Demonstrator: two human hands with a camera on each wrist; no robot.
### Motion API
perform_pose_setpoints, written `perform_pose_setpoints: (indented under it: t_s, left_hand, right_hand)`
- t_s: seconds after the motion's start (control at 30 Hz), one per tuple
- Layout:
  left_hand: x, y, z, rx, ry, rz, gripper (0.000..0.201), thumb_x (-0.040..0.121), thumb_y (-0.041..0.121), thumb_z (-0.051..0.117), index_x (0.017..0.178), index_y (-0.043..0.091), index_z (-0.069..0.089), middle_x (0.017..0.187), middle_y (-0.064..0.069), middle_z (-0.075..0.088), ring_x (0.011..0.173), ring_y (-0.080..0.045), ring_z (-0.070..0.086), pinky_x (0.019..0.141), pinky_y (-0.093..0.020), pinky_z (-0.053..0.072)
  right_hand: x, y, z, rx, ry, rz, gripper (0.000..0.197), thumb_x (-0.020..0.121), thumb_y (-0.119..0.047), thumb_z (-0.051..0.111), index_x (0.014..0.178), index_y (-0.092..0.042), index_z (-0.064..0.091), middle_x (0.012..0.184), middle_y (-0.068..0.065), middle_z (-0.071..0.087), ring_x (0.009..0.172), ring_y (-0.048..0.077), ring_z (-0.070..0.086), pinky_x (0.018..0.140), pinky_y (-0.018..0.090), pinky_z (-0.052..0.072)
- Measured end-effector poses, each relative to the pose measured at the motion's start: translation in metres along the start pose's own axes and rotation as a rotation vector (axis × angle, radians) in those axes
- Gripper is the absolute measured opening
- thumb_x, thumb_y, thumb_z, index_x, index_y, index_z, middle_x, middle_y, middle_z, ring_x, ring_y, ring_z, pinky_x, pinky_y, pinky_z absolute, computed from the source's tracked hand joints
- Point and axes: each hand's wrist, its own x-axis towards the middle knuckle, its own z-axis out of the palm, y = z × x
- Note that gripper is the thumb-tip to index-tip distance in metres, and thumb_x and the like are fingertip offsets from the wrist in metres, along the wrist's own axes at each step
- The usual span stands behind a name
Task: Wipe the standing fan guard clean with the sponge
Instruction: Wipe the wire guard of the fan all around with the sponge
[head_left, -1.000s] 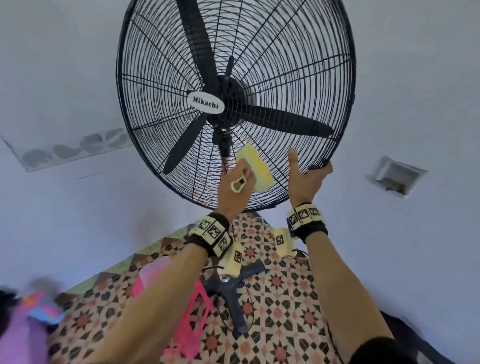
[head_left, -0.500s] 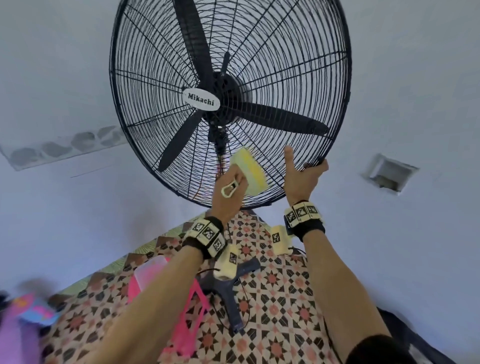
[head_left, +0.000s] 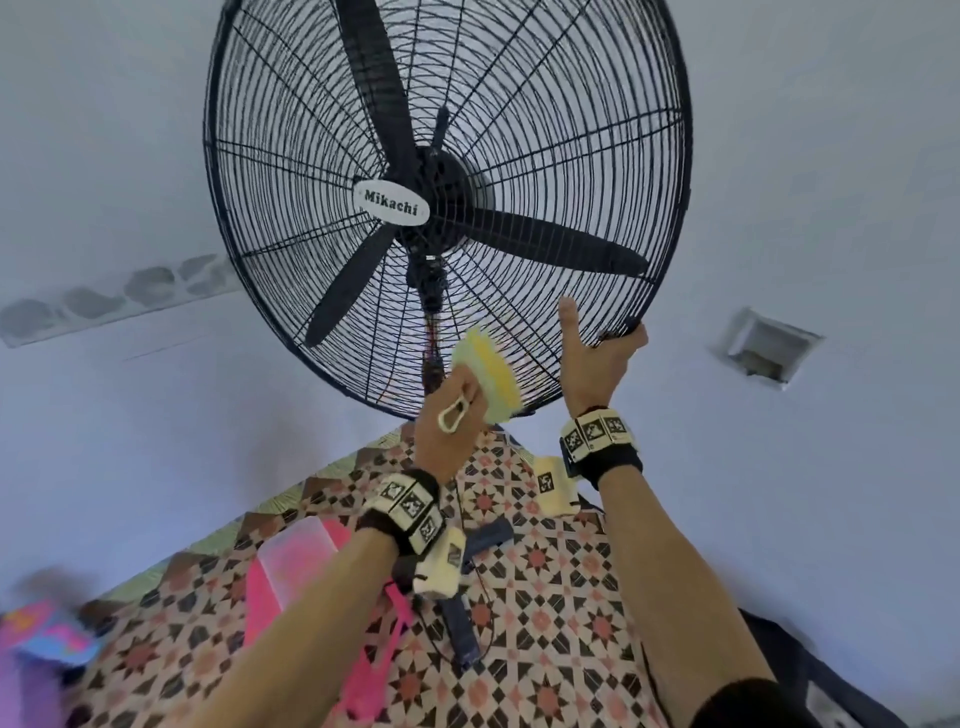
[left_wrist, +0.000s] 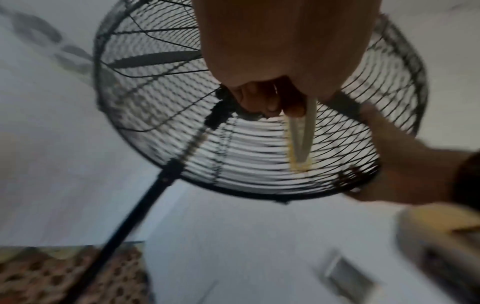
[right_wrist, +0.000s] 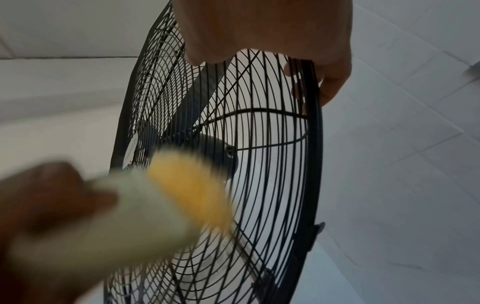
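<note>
Patterned floor tiles (head_left: 545, 587), pale walls (head_left: 104, 415)

Home room, patterned floor tiles (head_left: 540, 582), plain wall (head_left: 104, 156)

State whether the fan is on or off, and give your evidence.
Off, it seems: the blades show sharp and separate behind the guard, with no spin blur. No switch is in view to confirm.

The yellow-and-green foam sponge (right_wrist: 166, 197) smeared with motion blur in the right wrist view, as did the left hand (right_wrist: 49, 205) gripping it. The black wire fan guard (head_left: 519, 130) ran past the head view's top edge.
</note>
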Motion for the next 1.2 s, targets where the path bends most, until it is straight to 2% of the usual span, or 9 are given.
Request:
perform_pose_setpoints:
  t_s: [0.17, 0.33, 0.43, 0.53, 0.67, 0.8, 0.93, 1.07, 1.2]
  left_hand:
    - [-0.012, -0.034, -0.03, 0.152, 0.076, -0.106, 0.014, 0.097, 0.034, 0.052, 0.101, 0.02, 0.05, 0.078, -0.002, 0.059, 0.064, -0.029, 0.058, 0.055, -0.05, 0.052]
    - [0.016, 0.039, 0.0, -0.021, -0.023, 0.135, 0.025, 0.102, 0.007, 0.055, 0.086, 0.01, 0.035, 0.07, -0.004, 0.04, 0.059, -0.024, 0.036, 0.055, -0.033, 0.034]
    - [0.018, 0.04, 0.009, -0.088, -0.055, 0.1, 0.027, 0.101, 0.003, 0.054, 0.085, 0.007, 0.033, 0.072, -0.01, 0.036, 0.063, -0.026, 0.034, 0.059, -0.028, 0.031]
    - [-0.002, -0.002, -0.009, -0.02, -0.001, -0.045, 0.022, 0.101, 0.019, 0.057, 0.088, 0.01, 0.041, 0.072, -0.007, 0.044, 0.059, -0.009, 0.04, 0.055, -0.027, 0.038]
    - [-0.009, -0.024, -0.031, 0.14, 0.052, -0.111, 0.025, 0.095, 0.041, 0.048, 0.094, 0.016, 0.047, 0.076, -0.005, 0.055, 0.062, -0.024, 0.053, 0.055, -0.042, 0.048]
    - [0.01, 0.036, -0.006, 0.035, -0.042, 0.096, 0.02, 0.099, 0.013, 0.056, 0.086, 0.009, 0.041, 0.07, -0.004, 0.048, 0.057, -0.011, 0.041, 0.053, -0.021, 0.036]
    - [0.009, 0.026, 0.009, 0.042, -0.108, 0.104, 0.024, 0.101, 0.009, 0.055, 0.086, 0.012, 0.037, 0.071, -0.007, 0.044, 0.059, -0.024, 0.041, 0.055, -0.027, 0.034]
    - [-0.028, -0.05, -0.028, 0.035, 0.012, -0.18, 0.013, 0.103, 0.026, 0.056, 0.105, 0.013, 0.054, 0.092, 0.002, 0.067, 0.075, -0.023, 0.064, 0.063, -0.039, 0.055]
    - [-0.031, -0.05, -0.062, 0.089, 0.002, -0.139, 0.027, 0.104, 0.03, 0.059, 0.089, 0.022, 0.039, 0.066, 0.004, 0.049, 0.053, -0.023, 0.045, 0.049, -0.045, 0.043]
  right_hand:
    - [0.001, -0.001, 0.001, 0.011, -0.003, 0.011, 0.116, 0.069, -0.074, 0.081, 0.152, -0.017, 0.023, 0.149, 0.003, 0.049, 0.135, 0.023, 0.051, 0.113, 0.044, 0.047]
    - [-0.001, -0.004, 0.002, 0.001, 0.006, 0.002, 0.114, 0.072, -0.069, 0.082, 0.153, -0.015, 0.023, 0.151, 0.004, 0.047, 0.137, 0.022, 0.049, 0.114, 0.03, 0.041]
    - [-0.001, -0.001, -0.001, -0.004, 0.003, 0.018, 0.118, 0.068, -0.076, 0.08, 0.152, -0.016, 0.022, 0.151, 0.004, 0.048, 0.137, 0.023, 0.051, 0.115, 0.04, 0.045]
    - [0.001, -0.001, -0.001, -0.008, -0.013, 0.029, 0.119, 0.066, -0.078, 0.08, 0.152, -0.018, 0.023, 0.149, 0.003, 0.05, 0.134, 0.023, 0.052, 0.114, 0.043, 0.047]
    - [0.003, -0.002, 0.001, 0.0, -0.011, 0.018, 0.117, 0.068, -0.075, 0.081, 0.152, -0.018, 0.023, 0.149, 0.003, 0.05, 0.134, 0.022, 0.053, 0.113, 0.043, 0.047]
    - [0.001, 0.0, 0.003, -0.011, 0.003, 0.01, 0.117, 0.068, -0.078, 0.079, 0.151, -0.019, 0.022, 0.149, 0.002, 0.05, 0.135, 0.022, 0.052, 0.113, 0.044, 0.048]
    - [0.001, -0.001, 0.0, -0.012, -0.004, 0.018, 0.116, 0.07, -0.075, 0.08, 0.151, -0.016, 0.023, 0.149, 0.004, 0.05, 0.135, 0.022, 0.052, 0.114, 0.042, 0.046]
    - [0.0, -0.001, -0.001, -0.008, -0.013, 0.022, 0.114, 0.073, -0.069, 0.081, 0.154, -0.016, 0.021, 0.152, 0.004, 0.047, 0.138, 0.023, 0.049, 0.117, 0.038, 0.042]
    - [-0.004, -0.003, 0.003, 0.007, -0.005, -0.005, 0.113, 0.075, -0.068, 0.081, 0.155, -0.016, 0.02, 0.15, 0.0, 0.044, 0.136, 0.018, 0.045, 0.117, 0.032, 0.038]
